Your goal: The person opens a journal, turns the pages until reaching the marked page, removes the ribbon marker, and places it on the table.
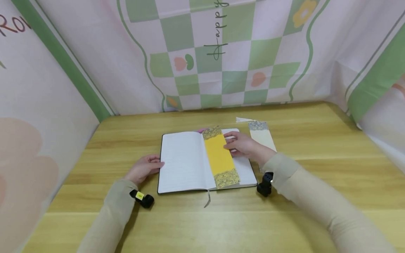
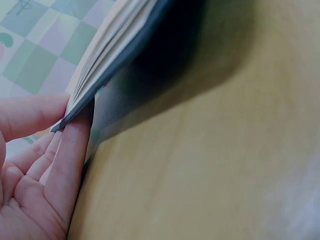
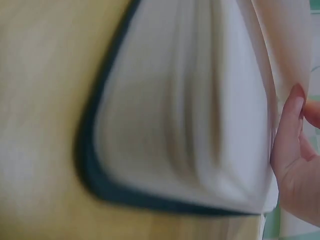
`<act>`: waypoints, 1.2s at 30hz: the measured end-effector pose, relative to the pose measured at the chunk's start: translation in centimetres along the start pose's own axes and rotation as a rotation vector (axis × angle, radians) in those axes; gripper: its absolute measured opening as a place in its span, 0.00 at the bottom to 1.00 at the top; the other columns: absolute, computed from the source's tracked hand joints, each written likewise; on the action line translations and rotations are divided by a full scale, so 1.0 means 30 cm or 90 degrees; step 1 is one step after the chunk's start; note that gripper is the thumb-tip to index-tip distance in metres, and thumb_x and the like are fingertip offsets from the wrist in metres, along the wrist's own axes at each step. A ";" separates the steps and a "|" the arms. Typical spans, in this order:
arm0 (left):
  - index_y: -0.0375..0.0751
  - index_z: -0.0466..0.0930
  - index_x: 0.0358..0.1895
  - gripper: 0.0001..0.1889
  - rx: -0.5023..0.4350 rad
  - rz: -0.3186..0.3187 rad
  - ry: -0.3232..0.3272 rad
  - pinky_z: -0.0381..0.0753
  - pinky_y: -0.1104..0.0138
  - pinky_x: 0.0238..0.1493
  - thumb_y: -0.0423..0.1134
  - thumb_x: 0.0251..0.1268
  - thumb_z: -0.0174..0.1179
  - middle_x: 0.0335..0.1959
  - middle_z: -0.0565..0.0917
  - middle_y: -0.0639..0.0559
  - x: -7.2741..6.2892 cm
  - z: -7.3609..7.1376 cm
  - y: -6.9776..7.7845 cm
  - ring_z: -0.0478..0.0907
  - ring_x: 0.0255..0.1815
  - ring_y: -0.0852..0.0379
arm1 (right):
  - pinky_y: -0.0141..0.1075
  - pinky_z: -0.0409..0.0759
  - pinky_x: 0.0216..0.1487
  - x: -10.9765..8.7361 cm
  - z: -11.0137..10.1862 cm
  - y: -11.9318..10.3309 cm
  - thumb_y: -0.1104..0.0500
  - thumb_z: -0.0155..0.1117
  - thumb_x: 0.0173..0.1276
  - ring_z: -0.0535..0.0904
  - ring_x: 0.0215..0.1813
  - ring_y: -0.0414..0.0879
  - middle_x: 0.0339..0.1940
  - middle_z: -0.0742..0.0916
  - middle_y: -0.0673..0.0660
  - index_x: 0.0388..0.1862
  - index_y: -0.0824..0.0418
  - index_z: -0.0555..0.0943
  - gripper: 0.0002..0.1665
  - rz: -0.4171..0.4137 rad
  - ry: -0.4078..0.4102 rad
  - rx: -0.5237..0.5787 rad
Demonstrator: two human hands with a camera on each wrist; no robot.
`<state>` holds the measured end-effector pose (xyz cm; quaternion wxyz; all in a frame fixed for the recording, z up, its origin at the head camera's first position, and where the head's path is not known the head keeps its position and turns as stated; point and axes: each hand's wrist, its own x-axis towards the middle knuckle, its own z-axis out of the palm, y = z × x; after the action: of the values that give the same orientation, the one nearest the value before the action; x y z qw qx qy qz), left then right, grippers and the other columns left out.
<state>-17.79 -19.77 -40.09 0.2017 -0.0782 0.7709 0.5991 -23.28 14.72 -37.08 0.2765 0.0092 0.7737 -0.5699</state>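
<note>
An open notebook (image 1: 181, 161) with white lined pages and a dark cover lies on the table. My left hand (image 1: 143, 168) pinches its left edge, thumb on the pages and fingers under the cover, which is lifted in the left wrist view. Over the right page, slanting beside the fold, is a yellow bookmark (image 1: 219, 154) with lace-patterned ends. My right hand (image 1: 242, 144) pinches the bookmark's right edge between thumb and fingers. The right wrist view has the same hand (image 3: 297, 160) beyond the blurred page block (image 3: 200, 100).
A cream bookmark (image 1: 261, 135) with a grey patterned end and a white tassel (image 1: 245, 119) lies right of the notebook, partly behind my right wrist. A grey ribbon (image 1: 207, 200) hangs from the notebook's near edge. Something pink (image 1: 201, 130) shows at its far edge. Printed curtains surround the wooden table (image 1: 190, 225).
</note>
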 end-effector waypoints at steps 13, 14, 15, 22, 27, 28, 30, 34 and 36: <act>0.22 0.58 0.66 0.33 -0.013 0.017 -0.015 0.74 0.59 0.62 0.36 0.63 0.61 0.56 0.73 0.35 -0.023 -0.023 -0.004 0.74 0.54 0.53 | 0.37 0.80 0.51 -0.046 -0.156 -0.017 0.65 0.54 0.71 0.74 0.48 0.45 0.57 0.70 0.61 0.74 0.64 0.53 0.36 -0.069 0.023 -0.067; 0.23 0.58 0.66 0.33 -0.013 0.012 -0.011 0.74 0.59 0.62 0.35 0.63 0.61 0.57 0.73 0.35 -0.023 -0.022 -0.003 0.74 0.54 0.53 | 0.38 0.79 0.53 -0.051 -0.173 -0.019 0.65 0.54 0.70 0.74 0.49 0.45 0.57 0.70 0.62 0.74 0.65 0.52 0.37 -0.077 0.027 -0.067; 0.23 0.58 0.66 0.32 -0.013 0.007 -0.005 0.74 0.59 0.61 0.34 0.64 0.60 0.57 0.73 0.35 -0.025 -0.020 -0.001 0.74 0.54 0.53 | 0.39 0.79 0.55 -0.056 -0.192 -0.020 0.65 0.54 0.70 0.73 0.50 0.44 0.58 0.69 0.62 0.74 0.66 0.51 0.37 -0.084 0.028 -0.068; 0.24 0.57 0.67 0.29 -0.003 -0.017 0.011 0.72 0.58 0.63 0.31 0.67 0.55 0.60 0.70 0.34 -0.027 -0.007 0.003 0.72 0.55 0.53 | 0.29 0.80 0.47 -0.095 -0.361 -0.019 0.65 0.53 0.71 0.74 0.41 0.34 0.47 0.72 0.52 0.74 0.69 0.45 0.40 -0.104 0.070 -0.053; 0.25 0.57 0.67 0.29 -0.007 -0.019 0.014 0.73 0.58 0.63 0.30 0.67 0.55 0.56 0.72 0.39 -0.021 -0.008 -0.011 0.73 0.53 0.54 | 0.27 0.81 0.43 -0.133 -0.490 0.012 0.62 0.55 0.71 0.75 0.37 0.31 0.40 0.73 0.44 0.74 0.69 0.44 0.42 -0.097 0.120 -0.069; 0.24 0.57 0.67 0.29 -0.007 -0.017 0.012 0.73 0.58 0.63 0.30 0.67 0.55 0.55 0.72 0.40 -0.019 -0.008 -0.014 0.73 0.52 0.55 | 0.26 0.80 0.43 -0.142 -0.515 0.025 0.62 0.55 0.71 0.75 0.37 0.30 0.40 0.73 0.44 0.74 0.69 0.44 0.42 -0.093 0.127 -0.078; 0.24 0.58 0.67 0.29 -0.005 -0.016 0.013 0.73 0.58 0.62 0.30 0.67 0.56 0.54 0.73 0.40 -0.017 -0.005 -0.017 0.73 0.51 0.55 | 0.26 0.80 0.44 -0.161 -0.562 0.054 0.61 0.54 0.72 0.74 0.37 0.29 0.44 0.73 0.49 0.74 0.70 0.43 0.42 -0.080 0.133 -0.114; 0.24 0.58 0.67 0.29 0.003 -0.015 0.014 0.74 0.58 0.62 0.30 0.66 0.56 0.54 0.73 0.40 -0.016 -0.004 -0.017 0.73 0.51 0.55 | 0.24 0.79 0.44 -0.194 -0.638 0.127 0.61 0.52 0.73 0.72 0.36 0.26 0.54 0.69 0.64 0.73 0.74 0.40 0.42 -0.053 0.135 -0.176; 0.25 0.59 0.67 0.28 0.008 -0.015 0.017 0.74 0.58 0.62 0.30 0.66 0.56 0.54 0.73 0.40 -0.017 -0.005 -0.016 0.73 0.51 0.54 | 0.24 0.79 0.44 -0.203 -0.663 0.159 0.61 0.52 0.72 0.72 0.36 0.25 0.55 0.68 0.66 0.72 0.75 0.40 0.43 -0.042 0.135 -0.188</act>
<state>-17.19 -20.11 -40.27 0.1988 -0.0937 0.7763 0.5909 -24.84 35.87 -34.67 0.1729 0.0032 0.8737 -0.4546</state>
